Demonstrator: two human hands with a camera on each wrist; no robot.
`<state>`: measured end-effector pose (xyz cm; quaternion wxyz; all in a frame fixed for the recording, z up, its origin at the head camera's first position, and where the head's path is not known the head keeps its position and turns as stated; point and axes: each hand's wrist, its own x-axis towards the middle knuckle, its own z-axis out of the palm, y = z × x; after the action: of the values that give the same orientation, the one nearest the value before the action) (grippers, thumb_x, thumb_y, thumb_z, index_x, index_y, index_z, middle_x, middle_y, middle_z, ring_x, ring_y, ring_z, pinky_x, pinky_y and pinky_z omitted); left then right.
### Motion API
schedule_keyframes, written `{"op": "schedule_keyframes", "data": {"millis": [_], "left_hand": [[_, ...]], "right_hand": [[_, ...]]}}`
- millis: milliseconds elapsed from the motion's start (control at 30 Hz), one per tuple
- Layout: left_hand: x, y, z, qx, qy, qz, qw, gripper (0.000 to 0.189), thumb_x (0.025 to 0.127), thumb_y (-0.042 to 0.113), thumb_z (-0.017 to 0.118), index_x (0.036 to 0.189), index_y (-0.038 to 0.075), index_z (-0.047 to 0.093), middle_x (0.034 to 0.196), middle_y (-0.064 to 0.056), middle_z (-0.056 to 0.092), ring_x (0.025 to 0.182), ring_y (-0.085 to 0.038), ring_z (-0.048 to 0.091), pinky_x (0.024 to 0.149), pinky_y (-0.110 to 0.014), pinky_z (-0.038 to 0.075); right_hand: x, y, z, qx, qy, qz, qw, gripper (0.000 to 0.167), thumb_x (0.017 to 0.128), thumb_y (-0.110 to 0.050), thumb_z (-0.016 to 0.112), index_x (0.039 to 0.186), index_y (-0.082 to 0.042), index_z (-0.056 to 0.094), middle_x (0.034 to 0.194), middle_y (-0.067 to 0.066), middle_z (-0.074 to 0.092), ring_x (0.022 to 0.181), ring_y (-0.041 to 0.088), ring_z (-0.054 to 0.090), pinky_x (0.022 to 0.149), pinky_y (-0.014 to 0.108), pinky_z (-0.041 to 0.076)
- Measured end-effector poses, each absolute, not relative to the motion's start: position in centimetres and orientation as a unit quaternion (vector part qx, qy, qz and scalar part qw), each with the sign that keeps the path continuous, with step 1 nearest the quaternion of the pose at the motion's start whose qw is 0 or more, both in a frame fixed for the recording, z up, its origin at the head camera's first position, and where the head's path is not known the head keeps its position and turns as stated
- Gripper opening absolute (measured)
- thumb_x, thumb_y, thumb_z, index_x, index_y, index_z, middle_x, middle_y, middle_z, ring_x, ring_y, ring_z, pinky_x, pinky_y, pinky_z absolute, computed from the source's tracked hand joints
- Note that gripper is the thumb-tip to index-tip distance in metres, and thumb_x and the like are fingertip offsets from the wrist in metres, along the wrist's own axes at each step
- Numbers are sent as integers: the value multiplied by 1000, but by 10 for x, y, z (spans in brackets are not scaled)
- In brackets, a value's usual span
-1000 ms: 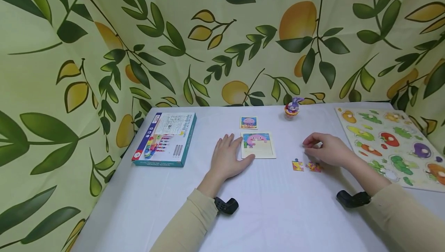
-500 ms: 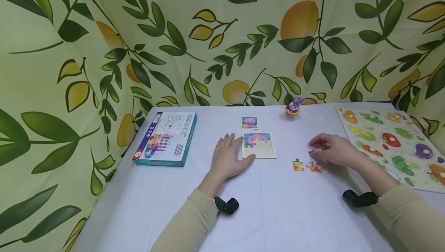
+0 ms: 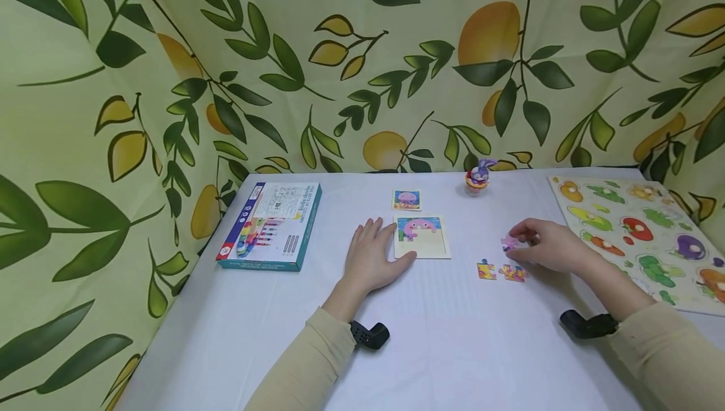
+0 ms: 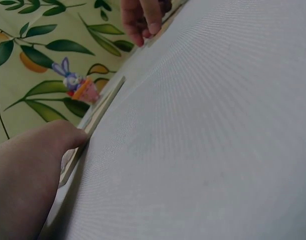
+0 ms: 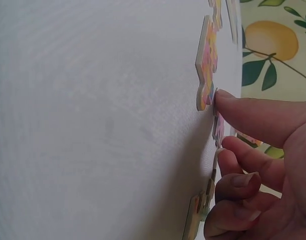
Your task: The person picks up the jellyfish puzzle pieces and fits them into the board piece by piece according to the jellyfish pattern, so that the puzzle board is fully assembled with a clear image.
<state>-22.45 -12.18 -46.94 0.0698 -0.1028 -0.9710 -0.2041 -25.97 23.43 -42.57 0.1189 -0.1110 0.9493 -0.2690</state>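
Head view shows two flat yellow-and-pink jigsaw pieces (image 3: 486,270) in front, and just beyond them the right hand (image 3: 546,246) has a small flat pink jigsaw piece (image 3: 508,243) pinched between slightly parted thumb and finger; from where I stand its long axis can't be told. Well to its left, the left hand (image 3: 370,258) rests straight-fingered, gripping nothing, thumb touching the near edge of a square cream puzzle tray (image 3: 428,249)

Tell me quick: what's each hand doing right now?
Left hand: open, touching the edge of the puzzle board.
Right hand: closed, holding a pink puzzle piece.
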Motion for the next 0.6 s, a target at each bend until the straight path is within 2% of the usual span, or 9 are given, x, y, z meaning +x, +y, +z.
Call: {"op": "schedule_keyframes", "data": {"millis": [367,600], "left_hand": [[-227,-120,-470,-103,-972,-200,67,78,91,67,58,151,17,53,161,-12,39,152,-31,26,126,-44,11],[-225,-121,-470,-102,-971,-205,67,78,91,66,58,150,17,53,161,-12,39,153,-31,26,126,-44,10]], "right_hand": [[-262,235,-423,-108,947,-274,126,57,86,-35,83,125,2,62,106,14,63,96,32,53,79,41,48],[-262,232,-423,-107,944,-281,137,59,86,-34,83,127,2,61,110,15,63,98,32,54,81,42,49]]}}
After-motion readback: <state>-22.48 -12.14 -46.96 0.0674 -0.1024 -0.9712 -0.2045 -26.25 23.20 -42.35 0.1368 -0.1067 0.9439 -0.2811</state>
